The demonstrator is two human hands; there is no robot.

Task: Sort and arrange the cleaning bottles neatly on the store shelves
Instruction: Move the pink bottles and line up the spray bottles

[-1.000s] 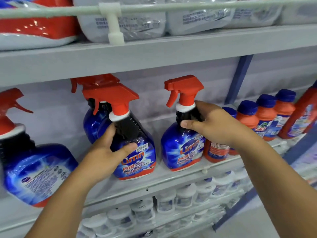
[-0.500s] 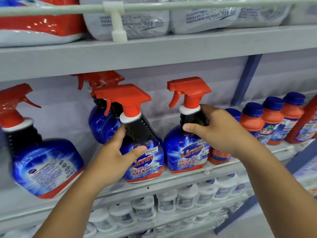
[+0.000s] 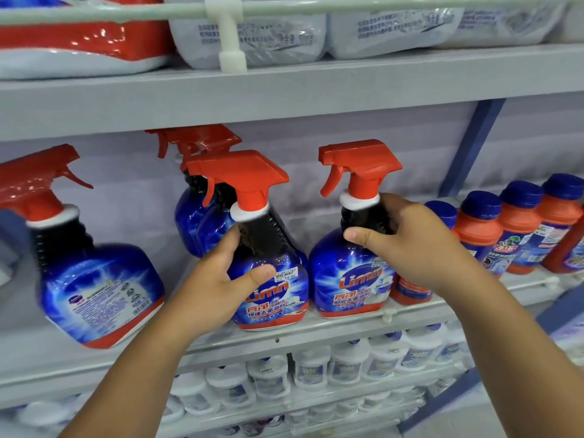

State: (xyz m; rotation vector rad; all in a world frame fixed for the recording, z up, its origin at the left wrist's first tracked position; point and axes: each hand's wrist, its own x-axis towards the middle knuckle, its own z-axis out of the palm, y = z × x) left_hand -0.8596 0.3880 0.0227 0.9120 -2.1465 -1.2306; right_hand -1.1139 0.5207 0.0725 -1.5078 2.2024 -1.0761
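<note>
Two blue spray bottles with red trigger heads stand side by side at the front of the middle shelf (image 3: 331, 330). My left hand (image 3: 218, 279) grips the left spray bottle (image 3: 268, 298) round its dark neck and shoulder. My right hand (image 3: 407, 245) grips the right spray bottle (image 3: 344, 279) round its neck, just under the white collar. Both labels face me. The two bottles nearly touch at their bases.
More spray bottles (image 3: 202, 216) stand behind the left one, and another spray bottle (image 3: 94, 292) tilts at the far left. Orange bottles with blue caps (image 3: 480, 232) line the right. White refill pouches (image 3: 262, 36) lie on the shelf above; white bottles (image 3: 347, 365) fill the lower shelves.
My left hand has brought its bottle rightward, closer to the bottle held by my right hand. The view has also shifted slightly.
</note>
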